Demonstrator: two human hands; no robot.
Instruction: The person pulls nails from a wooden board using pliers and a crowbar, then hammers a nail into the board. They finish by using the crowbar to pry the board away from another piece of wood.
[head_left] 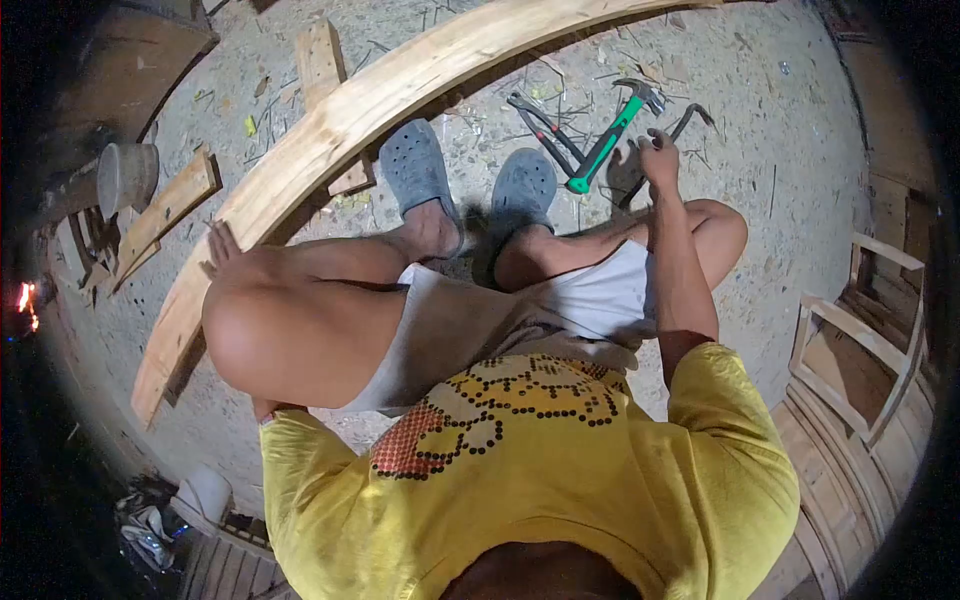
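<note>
A long wooden plank (400, 80), which looks curved in this view, crosses in front of me from lower left to upper right. My left hand (222, 247) rests on it beside my knee, its visible fingers spread. The rest of that hand is hidden behind the knee. My right hand (657, 158) is above the floor at the right, fingers bent; whether it holds anything small cannot be made out. Near it lie a green and black claw hammer (610, 138), pincers with dark and red handles (547, 130) and a dark pry bar (685, 122).
A short board (320, 62) lies under the plank. At the left are another board (168, 212) and a round container (127, 178). Wooden frames (858, 335) stand at the right. Nails and chips litter the floor (770, 160) around my feet.
</note>
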